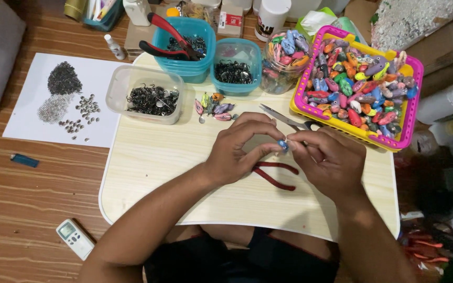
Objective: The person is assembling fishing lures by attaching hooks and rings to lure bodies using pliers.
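Observation:
My left hand (242, 149) and my right hand (331, 160) meet over the middle of a small pale wooden lap table (148, 162). Between their fingertips they pinch one small blue painted lure-shaped piece (283, 145). Red-handled pliers (273, 175) lie on the table just below my hands. Scissors (287, 119) lie just beyond my right hand. A few finished colourful pieces (215, 109) lie beyond my left hand.
A yellow and pink basket (407, 131) full of painted pieces stands at the right. A jar (284, 57) of them, two blue tubs (184, 68) and a clear tub (119, 86) of dark hooks stand behind. White paper (32, 120) with small metal parts, a lighter (25, 160) and a remote (74, 239) lie on the floor.

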